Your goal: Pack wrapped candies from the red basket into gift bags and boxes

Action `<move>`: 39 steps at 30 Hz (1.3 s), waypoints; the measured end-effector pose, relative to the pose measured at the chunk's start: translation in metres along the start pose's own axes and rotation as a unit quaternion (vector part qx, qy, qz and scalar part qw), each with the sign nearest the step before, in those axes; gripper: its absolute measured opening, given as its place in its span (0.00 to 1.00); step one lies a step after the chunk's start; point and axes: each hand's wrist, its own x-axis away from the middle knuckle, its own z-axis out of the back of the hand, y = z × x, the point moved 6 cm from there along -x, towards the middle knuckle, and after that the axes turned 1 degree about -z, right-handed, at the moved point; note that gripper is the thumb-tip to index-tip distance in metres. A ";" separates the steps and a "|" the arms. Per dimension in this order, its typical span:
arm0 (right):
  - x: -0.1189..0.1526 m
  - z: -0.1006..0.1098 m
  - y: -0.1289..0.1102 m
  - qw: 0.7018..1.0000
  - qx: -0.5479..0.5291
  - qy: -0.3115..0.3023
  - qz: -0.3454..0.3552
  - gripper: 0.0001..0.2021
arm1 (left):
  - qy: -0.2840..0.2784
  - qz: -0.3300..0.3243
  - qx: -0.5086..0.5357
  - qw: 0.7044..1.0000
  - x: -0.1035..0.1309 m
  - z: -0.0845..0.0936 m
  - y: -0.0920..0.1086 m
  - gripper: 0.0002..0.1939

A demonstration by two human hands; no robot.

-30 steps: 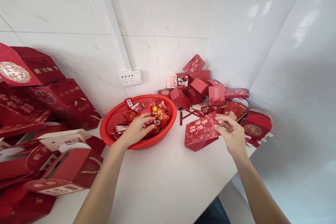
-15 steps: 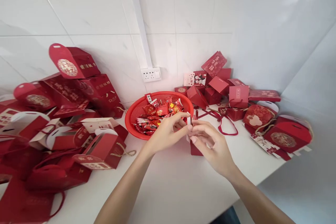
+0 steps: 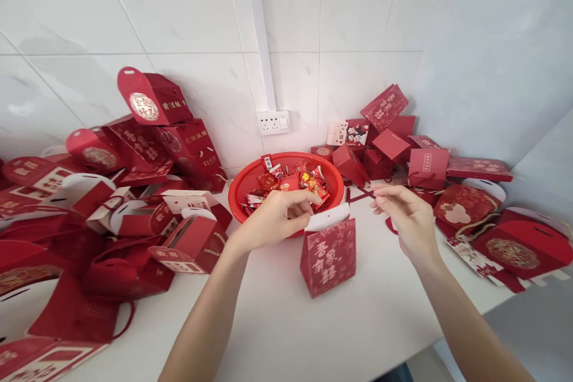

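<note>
Packing corner in an indoor tiled room; home or shop, cannot tell. White wall tiles [image 3: 179, 6], grey-veined; cable cover [image 3: 261, 36] down to a wall socket [image 3: 273, 123] with switch; plain white table [image 3: 277, 328] against the wall; red boxes [image 3: 172, 95] heaped at both sides; red plastic basket [image 3: 337, 188] of wrapped sweets [image 3: 289, 182] between; one front box [image 3: 332, 259], upright.

Wht socket plate [image 3: 269, 125] w/ switch [image 3: 283, 123] on tiled wall [image 3: 179, 6]; wht trunking [image 3: 261, 30] runs up from top edge.
</note>
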 end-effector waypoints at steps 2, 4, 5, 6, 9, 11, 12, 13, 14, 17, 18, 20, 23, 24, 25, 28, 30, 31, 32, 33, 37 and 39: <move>-0.008 -0.006 0.003 1.000 0.015 -0.020 -0.005 0.05 | -0.029 0.009 -0.022 0.999 0.006 0.006 0.001 0.13; -0.015 -0.014 0.005 0.999 0.030 -0.045 -0.004 0.06 | -0.042 0.016 -0.031 0.999 0.010 0.011 0.002 0.13; -0.019 -0.020 0.006 0.998 0.037 -0.060 -0.004 0.06 | -0.046 0.017 -0.034 0.998 0.012 0.014 0.003 0.13; -0.022 -0.026 0.007 0.996 0.043 -0.077 -0.004 0.07 | -0.051 0.019 -0.037 0.998 0.014 0.016 0.003 0.13; -0.034 -0.049 0.014 0.988 0.074 -0.134 -0.003 0.08 | -0.066 0.031 -0.043 0.996 0.018 0.023 0.002 0.14; -0.043 -0.065 0.019 0.980 0.104 -0.171 0.018 0.08 | -0.057 0.048 -0.042 0.996 0.020 0.029 0.000 0.17; -0.047 -0.073 0.021 0.975 0.118 -0.187 0.033 0.07 | -0.047 0.058 -0.044 0.996 0.020 0.033 -0.003 0.18; -0.052 -0.082 0.024 0.969 0.131 -0.202 0.047 0.07 | -0.034 0.066 -0.050 0.996 0.020 0.037 -0.006 0.19; -0.056 -0.091 0.027 0.965 0.139 -0.215 0.057 0.07 | -0.020 0.072 -0.062 0.995 0.019 0.040 -0.010 0.19; -0.068 -0.116 0.036 0.953 0.150 -0.254 0.070 0.05 | 0.008 0.089 -0.109 0.990 0.015 0.047 -0.027 0.19; -0.070 -0.125 0.038 0.948 0.152 -0.269 0.073 0.04 | 0.014 0.098 -0.120 0.988 0.014 0.048 -0.034 0.19; -0.073 -0.142 0.043 0.937 0.155 -0.304 0.076 0.03 | 0.013 0.121 -0.143 0.982 0.011 0.048 -0.049 0.18; -0.074 -0.162 0.052 0.920 0.152 -0.354 0.073 0.03 | -0.031 0.157 -0.182 0.970 0.007 0.041 -0.069 0.15; -0.074 -0.166 0.055 0.916 0.149 -0.366 0.071 0.02 | -0.055 0.166 -0.189 0.966 0.006 0.037 -0.074 0.15; -0.074 -0.169 0.059 0.913 0.145 -0.374 0.068 0.02 | -0.078 0.174 -0.189 0.963 0.006 0.033 -0.079 0.14; -0.074 -0.174 0.071 0.910 0.135 -0.387 0.056 0.04 | -0.106 0.189 -0.161 0.963 0.004 0.023 -0.093 0.14; -0.074 -0.173 0.076 0.911 0.130 -0.387 0.051 0.05 | -0.092 0.191 -0.135 0.968 0.002 0.021 -0.100 0.14; -0.074 -0.172 0.078 0.913 0.127 -0.385 0.050 0.05 | -0.086 0.190 -0.123 0.970 0.001 0.020 -0.104 0.14; -0.074 -0.171 0.079 0.914 0.125 -0.383 0.049 0.05 | -0.086 0.190 -0.110 0.972 0.000 0.019 -0.107 0.13; -0.074 -0.170 0.080 0.915 0.122 -0.382 0.049 0.05 | -0.090 0.192 -0.098 0.972 0.000 0.017 -0.111 0.13; -0.072 -0.169 0.079 0.916 0.113 -0.382 0.044 0.06 | -0.112 0.197 -0.088 0.970 0.000 0.014 -0.118 0.15; -0.071 -0.168 0.078 0.916 0.110 -0.382 0.045 0.05 | -0.114 0.201 -0.093 0.968 -0.001 0.012 -0.120 0.17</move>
